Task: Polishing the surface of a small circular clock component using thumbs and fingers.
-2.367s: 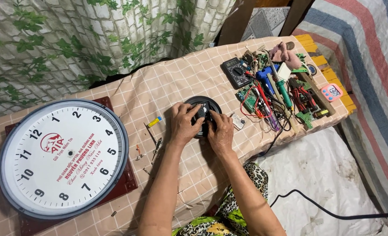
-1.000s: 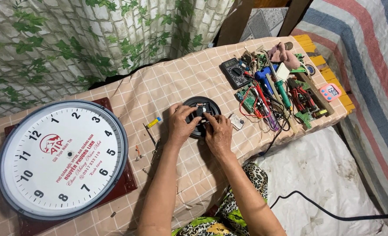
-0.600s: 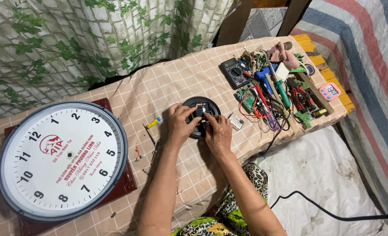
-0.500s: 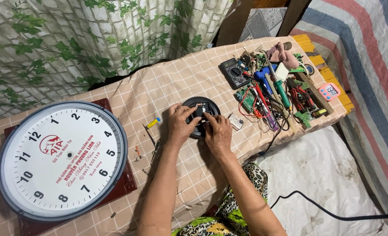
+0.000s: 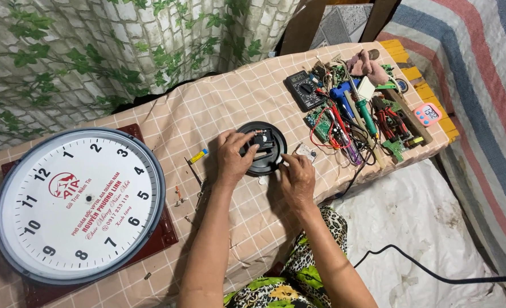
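Two hands at the black round clock mechanism, mid-table: left hand grips its rim, right hand pinches its right edge. Work appears partial — large white clock face lies apart, tool pile unused.

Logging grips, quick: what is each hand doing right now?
Left hand: fingers closed on the round black clock part.
Right hand: fingertips at its edge; grip unclear.

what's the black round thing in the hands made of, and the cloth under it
The black round part looks like moulded plastic with a slight sheen and raised ridges, held by the left hand and right hand. The table cover looks like a soft woven or vinyl cloth, peach checked; it wrinkles at the edges.
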